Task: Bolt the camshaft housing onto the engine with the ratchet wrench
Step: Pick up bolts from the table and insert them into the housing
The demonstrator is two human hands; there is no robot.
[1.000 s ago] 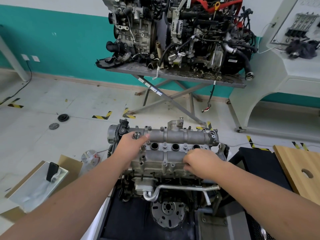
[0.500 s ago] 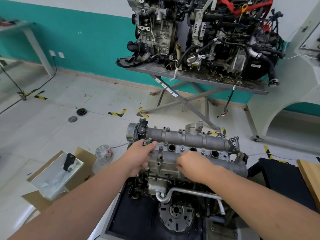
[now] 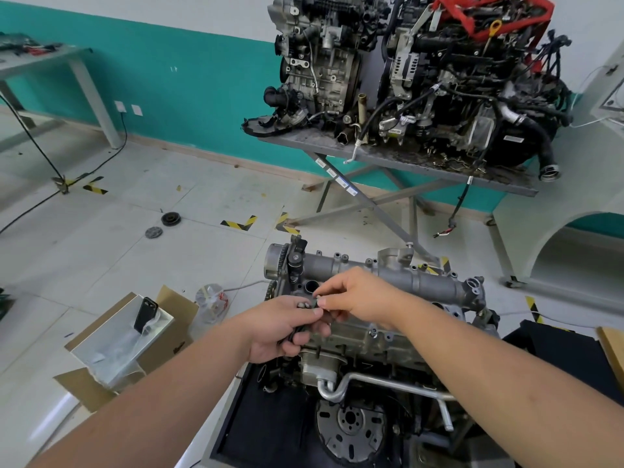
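Note:
The grey camshaft housing (image 3: 415, 278) lies on top of the engine (image 3: 358, 352) in front of me, with several bolts standing in its holes. My left hand (image 3: 283, 329) is cupped over the housing's left end and holds a bunch of dark bolts (image 3: 305, 307). My right hand (image 3: 358, 295) reaches across to it and pinches one of those bolts between thumb and fingertips. No ratchet wrench is in view.
A second engine (image 3: 422, 72) sits on a grey folding stand (image 3: 398, 163) behind. An open cardboard box (image 3: 118, 342) with a phone in it lies on the floor at left. A wooden board (image 3: 613, 346) is at the right edge. Two round discs lie on the tiles.
Both hands left the housing and met over its left end. My right hand moved left from the housing's middle to my left hand's bolts. The view shifted left.

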